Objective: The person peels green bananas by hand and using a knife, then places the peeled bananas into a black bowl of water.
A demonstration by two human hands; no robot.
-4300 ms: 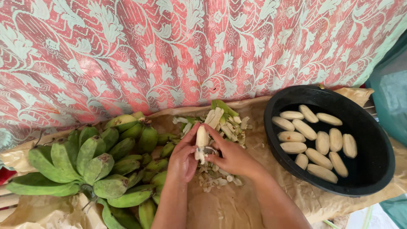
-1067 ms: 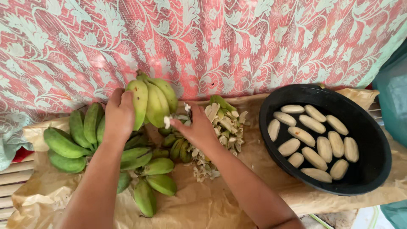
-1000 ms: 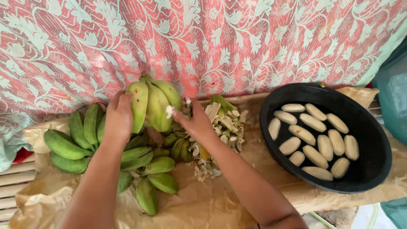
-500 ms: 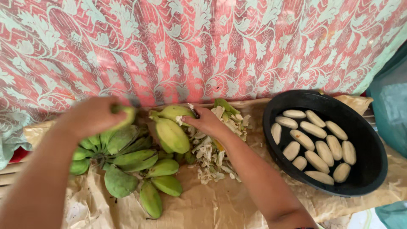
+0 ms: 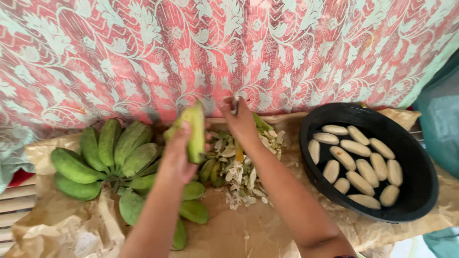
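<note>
I see my left hand (image 5: 178,157) raised over the worktop (image 5: 267,229), its grip clenched around a single green banana (image 5: 193,131). The banana stands nearly upright, its tip pointing up toward the patterned red cloth (image 5: 229,52) behind; my fingers wrap its lower half, so most of the fruit shows above and beside the grip.

My right hand (image 5: 241,122) sits just beside that banana, to its right, closed on a small dark thing (image 5: 235,104) that pokes up above the fingers; I cannot tell what it is. The two hands are near one another but apart.

Below and between them lies a heap of peel scraps (image 5: 236,169) on brown paper (image 5: 62,229). To the left, a bunch of green bananas (image 5: 110,157) rests on the same paper, well under my left forearm. To the right sits a black round basin (image 5: 420,200) holding peeled pale bananas (image 5: 358,165) laid side by side.
</note>
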